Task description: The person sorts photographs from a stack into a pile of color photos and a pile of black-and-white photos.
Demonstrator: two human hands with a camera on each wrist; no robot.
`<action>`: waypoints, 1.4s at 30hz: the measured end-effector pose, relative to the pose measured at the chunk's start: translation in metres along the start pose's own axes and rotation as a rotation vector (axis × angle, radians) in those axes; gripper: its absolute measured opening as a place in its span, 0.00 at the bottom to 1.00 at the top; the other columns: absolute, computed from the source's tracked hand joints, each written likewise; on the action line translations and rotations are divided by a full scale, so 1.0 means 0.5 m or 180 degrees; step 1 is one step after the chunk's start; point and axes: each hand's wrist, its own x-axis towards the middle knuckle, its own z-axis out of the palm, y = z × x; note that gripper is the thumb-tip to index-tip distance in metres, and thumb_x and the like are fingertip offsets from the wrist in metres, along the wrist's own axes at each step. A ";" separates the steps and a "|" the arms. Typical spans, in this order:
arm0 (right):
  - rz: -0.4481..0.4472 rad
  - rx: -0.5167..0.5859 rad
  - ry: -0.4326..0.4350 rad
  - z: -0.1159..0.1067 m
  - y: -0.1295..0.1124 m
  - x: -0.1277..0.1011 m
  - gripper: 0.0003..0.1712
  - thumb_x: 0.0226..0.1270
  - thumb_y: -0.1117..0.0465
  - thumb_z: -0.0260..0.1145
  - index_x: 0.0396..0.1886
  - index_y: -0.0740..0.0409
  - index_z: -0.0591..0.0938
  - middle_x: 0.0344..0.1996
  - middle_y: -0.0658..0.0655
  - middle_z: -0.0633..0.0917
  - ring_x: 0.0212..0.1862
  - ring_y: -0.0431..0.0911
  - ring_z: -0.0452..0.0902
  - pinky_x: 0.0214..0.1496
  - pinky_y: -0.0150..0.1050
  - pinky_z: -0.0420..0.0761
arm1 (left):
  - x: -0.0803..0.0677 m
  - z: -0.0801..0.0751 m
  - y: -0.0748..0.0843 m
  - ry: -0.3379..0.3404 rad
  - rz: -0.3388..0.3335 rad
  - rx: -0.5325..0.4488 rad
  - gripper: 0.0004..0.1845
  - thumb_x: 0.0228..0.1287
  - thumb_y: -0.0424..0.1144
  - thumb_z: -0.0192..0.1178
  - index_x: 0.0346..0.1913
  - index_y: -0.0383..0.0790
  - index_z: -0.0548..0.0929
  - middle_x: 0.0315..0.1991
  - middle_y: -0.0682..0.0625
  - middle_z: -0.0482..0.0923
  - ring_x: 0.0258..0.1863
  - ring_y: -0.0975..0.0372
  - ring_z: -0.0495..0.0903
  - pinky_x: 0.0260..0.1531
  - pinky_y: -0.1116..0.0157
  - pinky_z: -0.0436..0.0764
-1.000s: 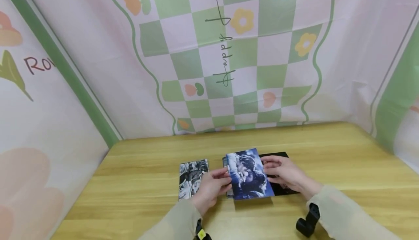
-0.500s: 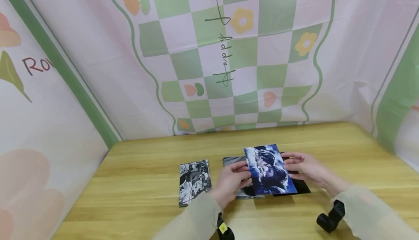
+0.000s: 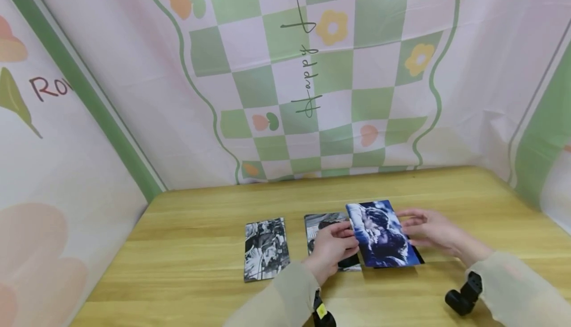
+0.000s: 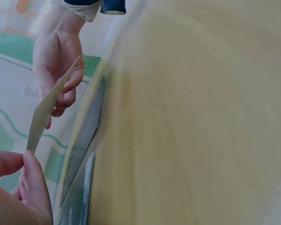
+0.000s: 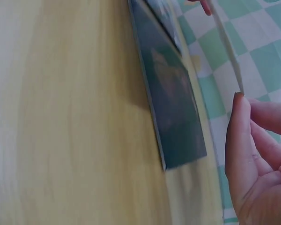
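A blue-toned photo card (image 3: pixel 381 235) is held above the table, pinched along its left edge by my left hand (image 3: pixel 332 247) and its right edge by my right hand (image 3: pixel 434 230). In the left wrist view, the tilted card (image 4: pixel 49 108) spans both hands, pale back showing. The right wrist view shows thumb and fingers pinching the card (image 5: pixel 229 49) by a corner. Below it a dark card (image 5: pixel 171 112) lies on the table, mostly covered in the head view. Left of that, a black-and-white card (image 3: pixel 312 228) is partly hidden by my left hand.
Farther left lies a black-and-white picture card (image 3: pixel 266 250), apparently a stack, apart from the others. Everything rests on a wooden table (image 3: pixel 187 247). A green-checked cloth (image 3: pixel 330 79) hangs behind its far edge.
Both hands have moved right, carrying the blue photo card over the dark one. The middle black-and-white card has come partly into view, and the left card is now uncovered.
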 end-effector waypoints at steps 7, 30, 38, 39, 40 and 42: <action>0.0019 -0.0064 -0.0018 -0.016 0.016 0.002 0.35 0.63 0.70 0.59 0.65 0.79 0.55 0.38 0.52 0.79 0.39 0.41 0.79 0.43 0.39 0.86 | 0.007 0.018 -0.011 -0.0011 -0.0073 -0.0043 0.23 0.52 0.16 0.59 0.52 0.34 0.79 0.34 0.48 0.78 0.29 0.61 0.79 0.36 0.63 0.86; 0.0242 -0.0337 0.0231 -0.019 0.018 0.015 0.33 0.63 0.73 0.57 0.65 0.78 0.57 0.39 0.56 0.80 0.34 0.42 0.79 0.37 0.36 0.86 | 0.012 0.009 -0.016 -0.0312 -0.0179 -0.0104 0.24 0.59 0.15 0.45 0.59 0.25 0.71 0.49 0.34 0.78 0.49 0.47 0.79 0.51 0.55 0.82; 0.0248 -0.0432 0.0291 -0.016 0.017 0.019 0.31 0.63 0.73 0.57 0.63 0.80 0.59 0.37 0.56 0.80 0.33 0.42 0.79 0.36 0.36 0.86 | 0.009 0.007 -0.011 -0.0385 -0.0184 -0.0077 0.24 0.60 0.15 0.42 0.60 0.23 0.69 0.52 0.30 0.76 0.52 0.44 0.78 0.54 0.54 0.80; 0.0242 -0.0453 0.0304 -0.015 0.017 0.019 0.31 0.63 0.73 0.57 0.63 0.80 0.59 0.38 0.57 0.80 0.33 0.42 0.79 0.36 0.37 0.86 | 0.009 0.007 -0.011 -0.0382 -0.0189 -0.0072 0.24 0.60 0.15 0.42 0.60 0.23 0.69 0.52 0.30 0.76 0.52 0.45 0.77 0.54 0.54 0.80; 0.0235 -0.0475 0.0321 -0.014 0.016 0.020 0.31 0.62 0.73 0.58 0.63 0.80 0.60 0.38 0.58 0.81 0.33 0.42 0.79 0.36 0.37 0.86 | 0.008 0.007 -0.011 -0.0376 -0.0191 -0.0065 0.24 0.60 0.15 0.42 0.60 0.23 0.69 0.52 0.30 0.76 0.52 0.45 0.77 0.54 0.54 0.80; 0.0221 -0.0532 0.0346 -0.012 0.016 0.021 0.30 0.62 0.73 0.58 0.62 0.80 0.60 0.38 0.59 0.81 0.34 0.42 0.79 0.36 0.38 0.86 | 0.008 0.007 -0.010 -0.0365 -0.0192 -0.0046 0.24 0.60 0.16 0.42 0.61 0.23 0.69 0.53 0.30 0.75 0.53 0.45 0.77 0.55 0.54 0.79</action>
